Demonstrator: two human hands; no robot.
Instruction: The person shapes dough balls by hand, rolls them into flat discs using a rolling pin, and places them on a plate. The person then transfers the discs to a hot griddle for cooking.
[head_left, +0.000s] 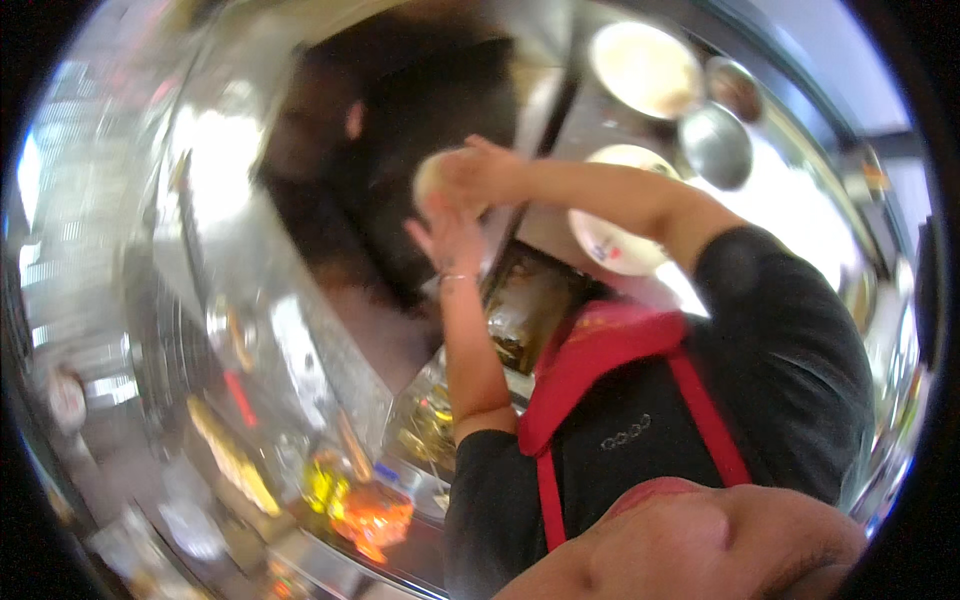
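Observation:
Both hands meet at a pale, round, dough-like piece (430, 180), which is blurred and partly covered by the fingers. My right hand (484, 172) lies over its right side. My left hand (454, 232), with a thin bracelet at the wrist, presses against its lower side with the thumb held apart. The piece is held between the two hands, above a broad dark cooking surface (405, 97). Exactly what the piece is cannot be told through the blur.
A square container of dark liquid (529, 300) sits close to my body. To the right are a large pale-filled bowl (645, 67), a metal bowl (716, 146) and a white plate (611, 244). An orange plastic bag (375, 517) and a red-handled tool (240, 397) lie lower left.

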